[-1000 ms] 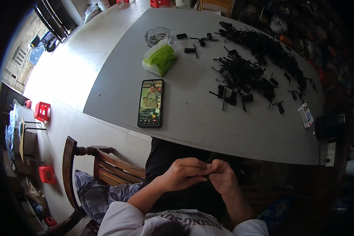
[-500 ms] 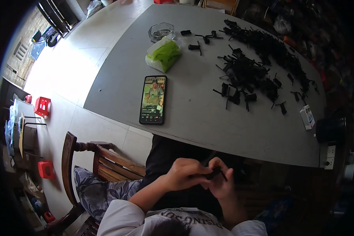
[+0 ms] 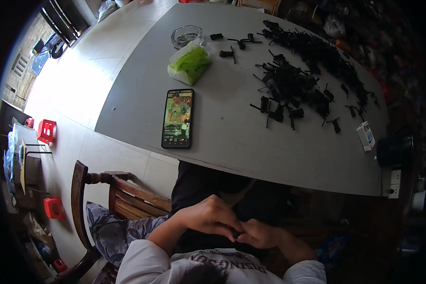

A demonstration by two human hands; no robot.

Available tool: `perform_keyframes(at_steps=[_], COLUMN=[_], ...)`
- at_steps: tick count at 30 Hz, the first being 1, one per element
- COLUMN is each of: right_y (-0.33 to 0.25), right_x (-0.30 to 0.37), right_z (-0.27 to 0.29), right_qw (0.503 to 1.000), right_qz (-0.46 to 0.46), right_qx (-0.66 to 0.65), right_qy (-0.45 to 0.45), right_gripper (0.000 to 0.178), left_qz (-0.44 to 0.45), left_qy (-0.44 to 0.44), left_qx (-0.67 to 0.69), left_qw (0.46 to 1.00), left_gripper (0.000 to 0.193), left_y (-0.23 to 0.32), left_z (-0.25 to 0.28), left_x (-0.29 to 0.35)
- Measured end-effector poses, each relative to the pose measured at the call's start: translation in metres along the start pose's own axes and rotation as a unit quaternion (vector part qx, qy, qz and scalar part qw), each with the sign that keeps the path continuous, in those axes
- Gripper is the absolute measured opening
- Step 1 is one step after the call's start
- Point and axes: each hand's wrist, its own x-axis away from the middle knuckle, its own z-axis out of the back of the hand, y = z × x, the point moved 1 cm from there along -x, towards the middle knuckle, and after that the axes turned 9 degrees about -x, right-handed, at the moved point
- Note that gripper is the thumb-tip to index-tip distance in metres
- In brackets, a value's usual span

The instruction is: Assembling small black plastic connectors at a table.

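Observation:
Over my lap, below the table's near edge, my left hand (image 3: 212, 215) and my right hand (image 3: 259, 233) meet with fingers closed. Between their fingertips a little of a small black part (image 3: 235, 233) shows; the fingers cover most of it. On the grey table (image 3: 222, 142), a pile of black parts (image 3: 293, 83) with thin stems lies at the right, and a longer heap of similar parts (image 3: 317, 52) stretches behind it. A few loose ones, including a black stemmed part (image 3: 227, 54), lie near the far middle.
A lit phone (image 3: 177, 118) lies near the table's left side. Behind it are a green and white plastic packet (image 3: 190, 64) and a glass ashtray (image 3: 187, 36). A small white box (image 3: 366, 136) stands at the right. A wooden chair (image 3: 139, 196) with a cushion is at my left.
Both hands have come lower and closer to my body. My right hand has turned inward over the small black part, which is now mostly hidden. The view has shifted slightly.

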Motion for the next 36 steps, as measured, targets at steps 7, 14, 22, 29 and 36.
perform_keyframes(at_steps=[7,14,22,29,36], right_y=[-0.010,-0.038,-0.007,-0.012,-0.016], right_x=[-0.016,-0.091,-0.114,-0.096,-0.071], right_z=[0.017,0.125,0.146,0.122,0.087], right_qw=[0.970,0.667,0.593,0.645,0.713], right_qz=[0.092,0.102,0.047,0.135,0.220], right_qx=[0.208,0.557,0.715,0.658,0.592], right_qy=[0.091,0.484,0.367,0.363,0.305], right_gripper=[0.023,0.024,0.021,0.017,0.011], left_qz=[0.051,0.196,0.220,0.270,0.296], left_qy=[0.026,0.180,0.188,0.279,0.340], left_qx=[-0.062,-0.007,-0.002,0.105,0.028], left_qw=[0.996,0.964,0.957,0.916,0.892], left_gripper=[0.023,0.019,0.035,0.015,0.022], left_y=[-0.003,-0.010,-0.027,-0.035,-0.035], left_z=[0.008,0.005,-0.003,-0.007,-0.006], left_x=[0.002,0.017,0.036,0.025,0.021])
